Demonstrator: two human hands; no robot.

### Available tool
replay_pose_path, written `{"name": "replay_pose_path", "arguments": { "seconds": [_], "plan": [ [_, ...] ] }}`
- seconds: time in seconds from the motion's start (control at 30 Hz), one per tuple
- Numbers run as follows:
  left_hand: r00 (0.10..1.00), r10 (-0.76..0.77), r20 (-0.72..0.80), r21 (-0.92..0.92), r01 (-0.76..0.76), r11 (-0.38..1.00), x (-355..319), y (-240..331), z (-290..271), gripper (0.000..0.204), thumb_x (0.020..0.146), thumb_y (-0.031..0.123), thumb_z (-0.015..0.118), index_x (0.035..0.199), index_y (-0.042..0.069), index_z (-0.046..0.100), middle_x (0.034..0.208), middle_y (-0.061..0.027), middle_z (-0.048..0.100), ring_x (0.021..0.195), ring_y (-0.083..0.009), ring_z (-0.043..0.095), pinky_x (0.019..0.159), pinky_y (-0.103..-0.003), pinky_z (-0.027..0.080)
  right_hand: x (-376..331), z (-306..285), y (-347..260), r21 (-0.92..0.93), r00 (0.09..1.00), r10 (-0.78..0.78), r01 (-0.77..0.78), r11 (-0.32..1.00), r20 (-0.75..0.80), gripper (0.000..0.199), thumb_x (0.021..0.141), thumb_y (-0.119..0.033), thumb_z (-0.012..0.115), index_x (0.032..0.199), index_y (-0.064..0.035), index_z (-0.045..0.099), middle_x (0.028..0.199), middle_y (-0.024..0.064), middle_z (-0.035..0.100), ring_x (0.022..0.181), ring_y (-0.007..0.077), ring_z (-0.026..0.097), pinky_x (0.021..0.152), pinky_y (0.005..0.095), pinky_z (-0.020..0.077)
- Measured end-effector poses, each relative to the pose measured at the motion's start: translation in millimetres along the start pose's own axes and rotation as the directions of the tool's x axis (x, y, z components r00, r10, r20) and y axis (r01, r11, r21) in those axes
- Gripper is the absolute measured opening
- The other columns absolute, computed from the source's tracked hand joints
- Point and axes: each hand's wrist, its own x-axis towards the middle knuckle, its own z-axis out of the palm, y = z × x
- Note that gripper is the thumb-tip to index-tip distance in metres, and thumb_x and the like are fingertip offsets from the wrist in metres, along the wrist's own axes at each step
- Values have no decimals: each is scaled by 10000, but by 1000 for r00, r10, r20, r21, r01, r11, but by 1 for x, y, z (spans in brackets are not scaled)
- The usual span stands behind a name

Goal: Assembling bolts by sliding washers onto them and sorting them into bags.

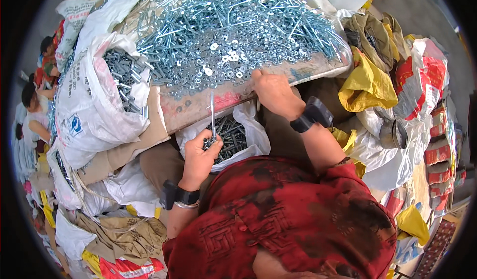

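My left hand is closed around a long metal bolt, which points up and away from me. Beside the bolt, small round metal pieces show between the fingers. At the front of the board, my right hand has its fingers pinched together by a pile of washers and nuts. Whatever is at those fingertips is too small to make out. Below my hands, a white sack in my lap holds dark metal fasteners.
Long bolts are heaped behind the washers on a worn board. An open white sack of metal sleeves stands left. Yellow bags and a metal cup lie right. Other people sit far left.
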Motion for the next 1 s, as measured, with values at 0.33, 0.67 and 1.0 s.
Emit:
{"name": "replay_pose_path", "arguments": {
  "seconds": [0.33,0.67,1.0],
  "plan": [
    [940,331,80,692,-292,660,-10,20,18,205,790,142,723,947,64,615,843,-154,648,773,-399,626,651,-468,474,-33,-64,-28,909,933,-6,-348,228,359,97,965,-82,617,908,-6,639,720,-22,606,604,45,600,518,197,502],
    [854,478,205,650,-484,586,12,19,24,182,783,82,728,934,57,630,824,-127,637,729,-369,625,610,-421,478,-41,-58,-3,831,882,-229,-467,-302,412,178,989,-177,584,976,-5,626,678,50,647,546,136,656,494,242,542],
    [984,-44,174,-254,88,963,24,8,23,98,898,97,705,935,38,636,670,16,565,551,-27,483,460,-183,341,-2,-4,92,-16,923,304,-317,948,-236,148,859,-162,620,893,-31,559,854,198,609,746,412,635,644,505,484]
  ]
}}
